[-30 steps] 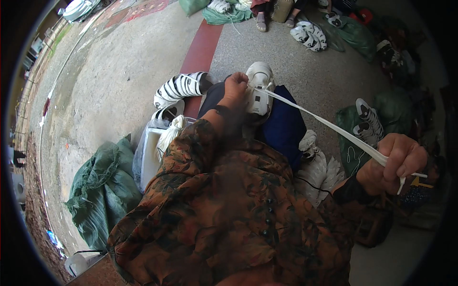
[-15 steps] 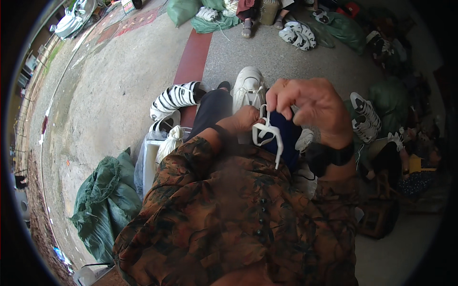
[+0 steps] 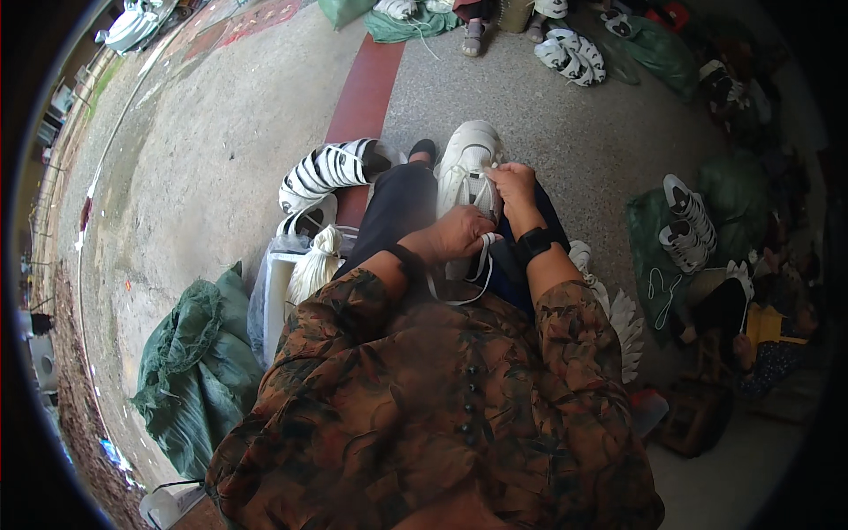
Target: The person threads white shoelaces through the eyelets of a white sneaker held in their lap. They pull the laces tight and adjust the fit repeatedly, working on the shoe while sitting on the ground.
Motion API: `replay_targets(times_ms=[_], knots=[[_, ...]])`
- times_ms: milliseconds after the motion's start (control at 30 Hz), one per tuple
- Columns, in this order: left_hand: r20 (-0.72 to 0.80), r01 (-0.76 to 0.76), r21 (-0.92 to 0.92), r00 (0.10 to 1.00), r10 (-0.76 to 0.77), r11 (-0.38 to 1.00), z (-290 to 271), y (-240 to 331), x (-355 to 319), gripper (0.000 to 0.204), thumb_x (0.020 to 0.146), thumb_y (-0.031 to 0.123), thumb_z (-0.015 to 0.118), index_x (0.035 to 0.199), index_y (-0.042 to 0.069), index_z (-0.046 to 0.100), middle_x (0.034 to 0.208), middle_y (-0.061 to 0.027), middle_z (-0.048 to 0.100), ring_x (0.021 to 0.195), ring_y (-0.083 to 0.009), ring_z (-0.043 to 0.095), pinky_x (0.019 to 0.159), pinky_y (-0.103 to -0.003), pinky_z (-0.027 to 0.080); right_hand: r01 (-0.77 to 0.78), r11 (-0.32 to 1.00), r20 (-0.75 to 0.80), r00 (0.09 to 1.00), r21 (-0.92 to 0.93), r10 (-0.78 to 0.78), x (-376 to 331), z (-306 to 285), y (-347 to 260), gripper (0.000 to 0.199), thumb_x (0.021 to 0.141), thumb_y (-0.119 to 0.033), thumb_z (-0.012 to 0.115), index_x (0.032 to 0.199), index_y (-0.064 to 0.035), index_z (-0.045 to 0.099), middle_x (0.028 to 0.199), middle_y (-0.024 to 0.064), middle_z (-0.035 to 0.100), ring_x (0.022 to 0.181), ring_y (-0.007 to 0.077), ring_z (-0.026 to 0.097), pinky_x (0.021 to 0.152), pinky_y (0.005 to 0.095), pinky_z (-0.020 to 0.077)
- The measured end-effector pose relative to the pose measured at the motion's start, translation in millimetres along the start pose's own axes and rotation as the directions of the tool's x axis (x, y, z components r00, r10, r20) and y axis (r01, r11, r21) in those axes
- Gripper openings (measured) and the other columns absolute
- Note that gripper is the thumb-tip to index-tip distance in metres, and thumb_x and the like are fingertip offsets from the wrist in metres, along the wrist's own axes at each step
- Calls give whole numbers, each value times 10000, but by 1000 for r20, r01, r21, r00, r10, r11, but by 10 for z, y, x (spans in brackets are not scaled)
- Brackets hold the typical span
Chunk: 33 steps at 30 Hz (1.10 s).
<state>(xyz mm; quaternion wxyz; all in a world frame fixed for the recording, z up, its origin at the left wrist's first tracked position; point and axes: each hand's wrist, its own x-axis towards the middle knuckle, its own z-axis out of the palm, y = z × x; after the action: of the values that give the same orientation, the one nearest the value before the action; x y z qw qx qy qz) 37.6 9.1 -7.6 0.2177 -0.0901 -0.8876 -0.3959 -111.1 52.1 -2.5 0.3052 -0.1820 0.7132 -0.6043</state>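
Note:
A white sneaker (image 3: 470, 143) rests between my knees, toe pointing away from me. My left hand (image 3: 458, 231) is closed over its near part, with a white shoelace (image 3: 486, 267) caught in the fingers and hanging in a loop toward my lap. At the right edge of the sneaker's lacing, my right hand (image 3: 514, 185) is pinched on a short white bit of lace beside the eyelets. The sneaker's heel end is mostly hidden by my left hand.
Nested black-and-white shoes (image 3: 327, 177) lie to the left, near a bundle of white laces (image 3: 316, 265) and a green sack (image 3: 199, 380). More white shoes (image 3: 689, 225) sit on green sacking at right. Another person's feet (image 3: 473, 40) and a shoe pile (image 3: 570, 57) are ahead.
My right hand has come down from its raised position with the lace to the sneaker's right side. The left hand stays at the sneaker, and the lace now hangs lower. The view has shifted slightly.

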Motion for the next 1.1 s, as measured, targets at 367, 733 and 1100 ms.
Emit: replay_targets(times_ms=[367, 733, 1100], knots=[[-7, -15, -41, 1000, 15, 999, -26, -12, 32, 269, 826, 191, 622, 631, 30, 529, 644, -139, 535, 655, -363, 539, 605, -444, 415, -64, 953, 351, 935, 296, -46, 59, -311, 146, 48, 753, -9, 626, 748, -43, 593, 643, -44, 524, 570, 36, 447, 529, 183, 347], [33, -12, -52, 999, 13, 999, -54, -29, 26, 263, 819, 197, 633, 646, 20, 545, 684, -151, 555, 687, -362, 550, 631, -441, 425, 175, 981, -19, 985, 88, -174, 56, -64, 137, 56, 744, 49, 573, 772, 1, 570, 667, -13, 537, 577, 69, 488, 537, 212, 405], [66, 63, -82, 996, -57, 995, -122, -6, 49, 284, 847, 226, 607, 670, 11, 551, 667, -162, 552, 683, -368, 554, 626, -434, 430, 85, 973, 312, 950, -215, -14, 192, -114, -149, 292, 743, -263, 700, 656, 5, 623, 617, 70, 594, 538, 148, 533, 532, 295, 428]])
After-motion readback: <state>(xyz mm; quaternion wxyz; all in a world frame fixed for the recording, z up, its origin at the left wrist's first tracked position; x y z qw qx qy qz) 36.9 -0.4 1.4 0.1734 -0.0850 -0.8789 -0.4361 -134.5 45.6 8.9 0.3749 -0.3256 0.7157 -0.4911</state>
